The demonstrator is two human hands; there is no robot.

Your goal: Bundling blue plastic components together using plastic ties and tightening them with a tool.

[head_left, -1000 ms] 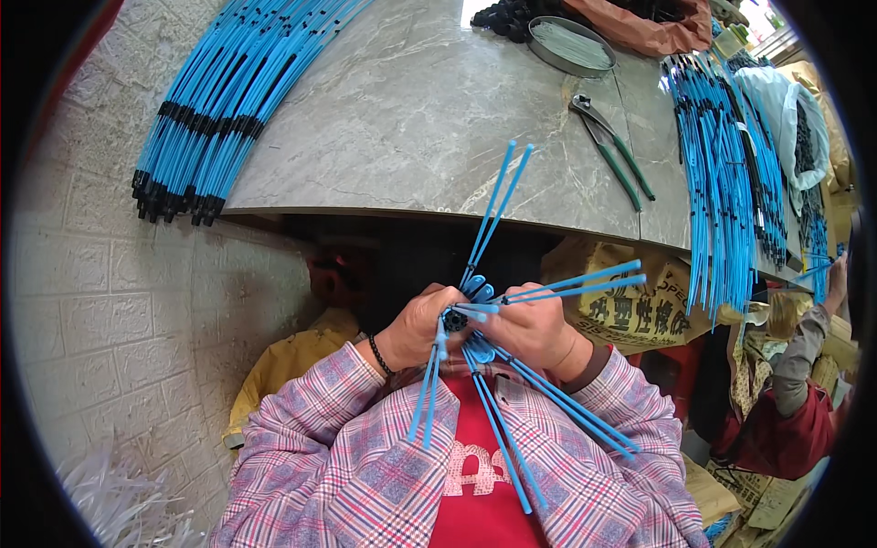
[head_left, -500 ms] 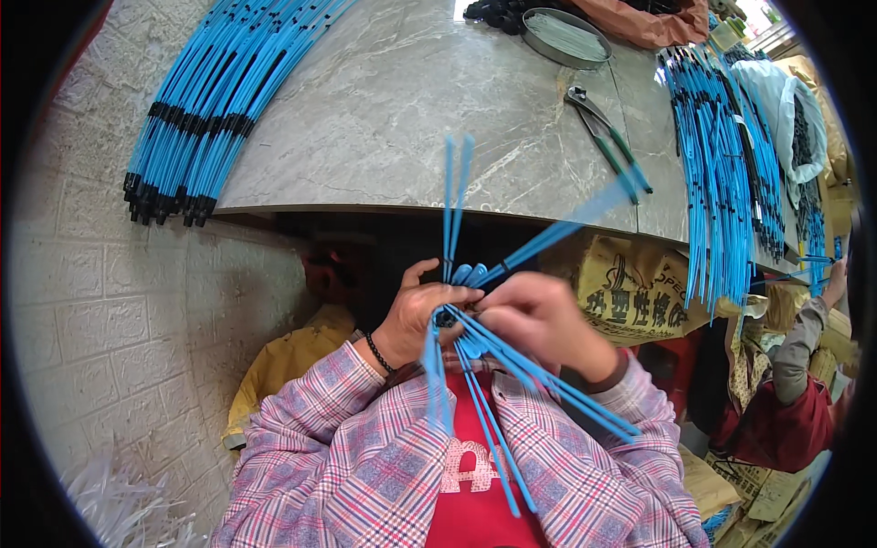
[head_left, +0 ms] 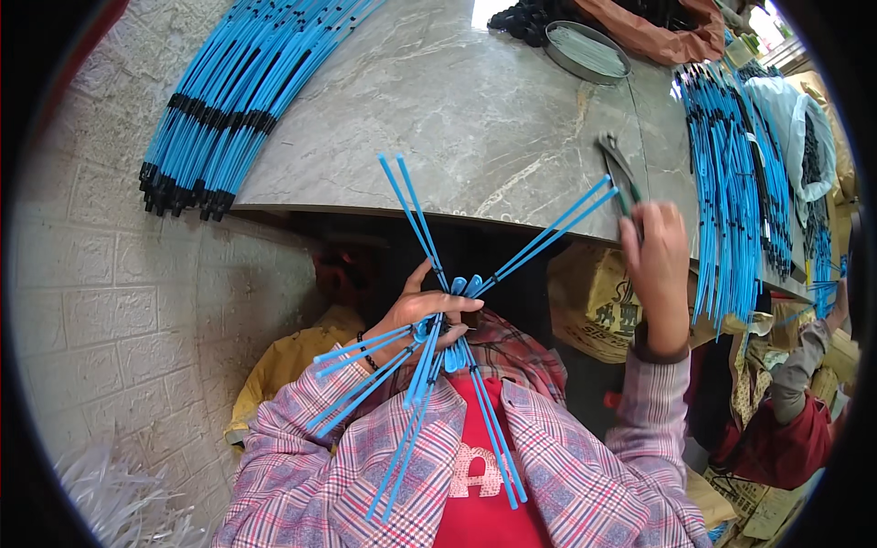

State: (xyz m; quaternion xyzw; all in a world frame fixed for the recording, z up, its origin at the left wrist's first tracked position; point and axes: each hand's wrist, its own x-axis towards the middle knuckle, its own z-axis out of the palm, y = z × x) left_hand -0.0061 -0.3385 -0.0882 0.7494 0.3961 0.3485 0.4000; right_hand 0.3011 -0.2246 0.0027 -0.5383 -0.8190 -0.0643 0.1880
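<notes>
Pinching the crossing of the thin blue strips (head_left: pixel 438 338) in my closed left hand (head_left: pixel 422 315) below the worktop (head_left: pixel 438 119) edge, I am reaching my open right hand (head_left: pixel 660 265) toward the pliers (head_left: pixel 619 164), judging them light, springy, best held centrally.
</notes>
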